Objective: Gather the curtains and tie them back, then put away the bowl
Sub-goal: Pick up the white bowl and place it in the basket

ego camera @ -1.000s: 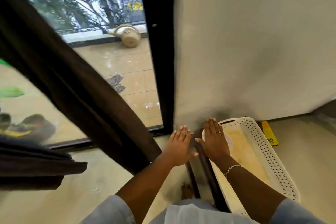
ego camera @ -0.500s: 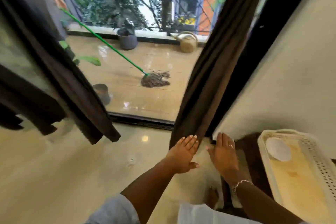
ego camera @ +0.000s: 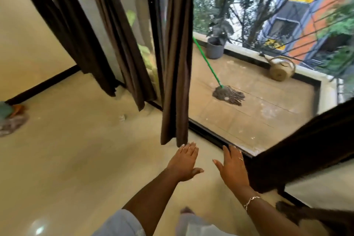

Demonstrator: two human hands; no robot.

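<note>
Shifted left now: the curtain hangs just above my left hand, right hand alongside, both flat, holding nothing.

Glossy cream floor bears a crumpled cloth.

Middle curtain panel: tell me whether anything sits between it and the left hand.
Nothing visible does. The left hand, fingers straight, reaches right up to the hem of the middle curtain panel; whether it touches cannot be told. The right hand hovers open beside it.
</note>
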